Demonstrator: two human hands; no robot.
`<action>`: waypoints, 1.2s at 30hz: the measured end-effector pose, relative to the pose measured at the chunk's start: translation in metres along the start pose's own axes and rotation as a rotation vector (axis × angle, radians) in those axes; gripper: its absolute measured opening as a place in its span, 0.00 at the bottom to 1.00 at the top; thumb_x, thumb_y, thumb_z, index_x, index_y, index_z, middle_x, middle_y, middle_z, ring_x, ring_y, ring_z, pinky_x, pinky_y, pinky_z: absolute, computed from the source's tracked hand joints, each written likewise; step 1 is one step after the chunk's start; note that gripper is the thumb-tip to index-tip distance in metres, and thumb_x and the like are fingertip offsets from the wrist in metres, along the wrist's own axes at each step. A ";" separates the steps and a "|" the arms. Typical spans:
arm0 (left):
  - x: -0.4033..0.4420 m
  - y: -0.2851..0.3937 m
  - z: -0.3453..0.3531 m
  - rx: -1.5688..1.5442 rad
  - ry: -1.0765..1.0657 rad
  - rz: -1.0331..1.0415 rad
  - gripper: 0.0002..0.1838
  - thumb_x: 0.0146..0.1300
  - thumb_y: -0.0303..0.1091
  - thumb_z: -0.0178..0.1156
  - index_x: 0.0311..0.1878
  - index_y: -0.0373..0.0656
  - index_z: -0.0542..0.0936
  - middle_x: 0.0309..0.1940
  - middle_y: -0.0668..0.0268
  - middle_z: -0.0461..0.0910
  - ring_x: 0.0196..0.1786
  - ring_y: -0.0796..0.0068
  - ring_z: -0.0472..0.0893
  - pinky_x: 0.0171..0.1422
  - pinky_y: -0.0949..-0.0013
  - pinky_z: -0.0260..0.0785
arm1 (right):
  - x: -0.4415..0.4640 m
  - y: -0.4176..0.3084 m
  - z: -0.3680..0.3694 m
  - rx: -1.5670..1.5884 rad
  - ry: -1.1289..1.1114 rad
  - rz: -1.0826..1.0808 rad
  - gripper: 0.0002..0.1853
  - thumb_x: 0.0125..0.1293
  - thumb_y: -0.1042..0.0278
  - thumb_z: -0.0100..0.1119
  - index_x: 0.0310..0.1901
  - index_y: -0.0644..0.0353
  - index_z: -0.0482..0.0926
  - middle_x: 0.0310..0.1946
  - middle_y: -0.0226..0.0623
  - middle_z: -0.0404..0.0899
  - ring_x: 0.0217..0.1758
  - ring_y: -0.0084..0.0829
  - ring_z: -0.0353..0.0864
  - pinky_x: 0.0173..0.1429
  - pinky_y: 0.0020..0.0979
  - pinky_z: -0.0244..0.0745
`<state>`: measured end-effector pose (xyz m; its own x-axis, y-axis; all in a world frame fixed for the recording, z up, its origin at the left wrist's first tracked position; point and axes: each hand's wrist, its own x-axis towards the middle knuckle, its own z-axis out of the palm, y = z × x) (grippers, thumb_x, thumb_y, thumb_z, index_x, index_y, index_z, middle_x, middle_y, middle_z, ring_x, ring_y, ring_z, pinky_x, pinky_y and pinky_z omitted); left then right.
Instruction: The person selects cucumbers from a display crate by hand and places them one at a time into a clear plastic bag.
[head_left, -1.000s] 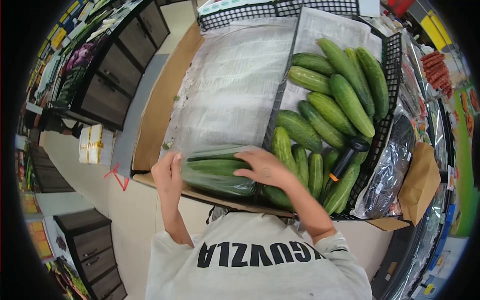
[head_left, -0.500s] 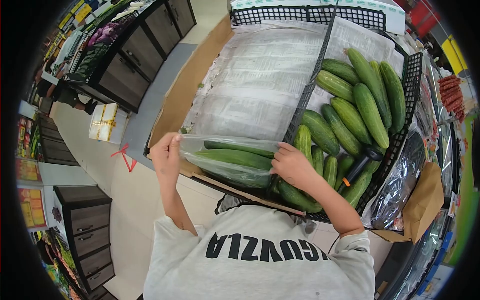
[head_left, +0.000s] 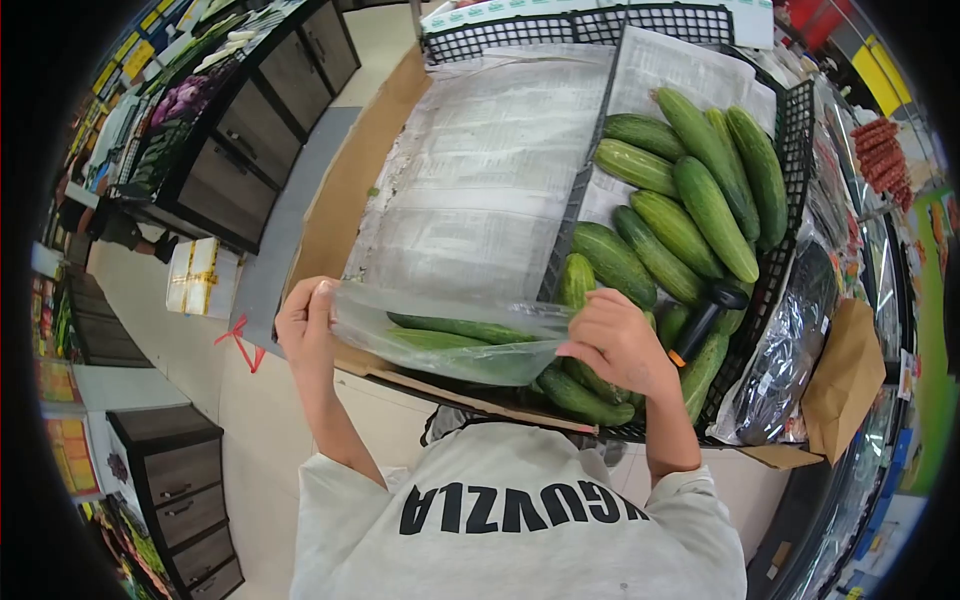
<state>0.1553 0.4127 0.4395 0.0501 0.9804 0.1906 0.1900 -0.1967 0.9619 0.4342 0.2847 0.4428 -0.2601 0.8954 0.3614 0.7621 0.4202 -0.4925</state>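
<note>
A clear plastic bag (head_left: 470,360) is stretched between my two hands over the front edge of the crate. My left hand (head_left: 305,322) is closed, pinching the bag's left end between thumb and fingers. At the bag's other end, my right hand (head_left: 622,345) has its fingers curled in, with the thumb against the plastic. Green cucumbers (head_left: 460,327) show through and behind the film; I cannot tell whether they are inside it or under it. More cucumbers (head_left: 715,215) lie piled on newspaper in the crate's right section, just beyond my right hand.
A black handheld tool with an orange tip (head_left: 707,322) rests on the cucumbers. The black plastic crate (head_left: 795,160) has newspaper (head_left: 490,150) lining its left section and a cardboard side (head_left: 345,185). Brown paper (head_left: 842,375) stands at right. A white box (head_left: 203,277) sits on the floor.
My right hand has shifted right and turned, its fingers now more upright. My left hand has moved slightly left and down. The bag between them is pulled wider, and the whole view has shifted a little.
</note>
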 end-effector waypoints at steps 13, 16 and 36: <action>0.005 -0.043 0.036 -0.079 -0.136 -0.087 0.09 0.57 0.32 0.49 0.28 0.38 0.75 0.14 0.77 0.60 0.19 0.90 0.55 0.22 0.84 0.45 | -0.010 -0.020 -0.023 1.917 0.699 -0.034 0.12 0.57 0.60 0.38 0.23 0.57 0.66 0.14 0.28 0.59 0.18 0.21 0.55 0.30 0.25 0.52; 0.007 -0.044 0.033 -0.096 -0.114 -0.123 0.09 0.58 0.32 0.48 0.28 0.38 0.75 0.15 0.77 0.60 0.19 0.90 0.55 0.22 0.84 0.45 | -0.011 -0.021 -0.028 1.832 0.629 -0.091 0.11 0.55 0.60 0.41 0.22 0.57 0.65 0.14 0.28 0.60 0.18 0.20 0.55 0.30 0.25 0.53; 0.007 -0.033 0.036 -0.046 -0.133 -0.057 0.10 0.59 0.33 0.48 0.29 0.38 0.74 0.16 0.77 0.62 0.20 0.91 0.55 0.22 0.86 0.45 | -0.015 -0.025 -0.032 1.668 0.593 -0.157 0.05 0.44 0.67 0.54 0.22 0.56 0.70 0.15 0.26 0.64 0.18 0.20 0.57 0.29 0.24 0.54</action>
<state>0.1843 0.4252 0.4017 0.1703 0.9792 0.1102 0.1517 -0.1365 0.9790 0.4381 0.2563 0.4756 0.2520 0.8262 0.5039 -0.6981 0.5158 -0.4966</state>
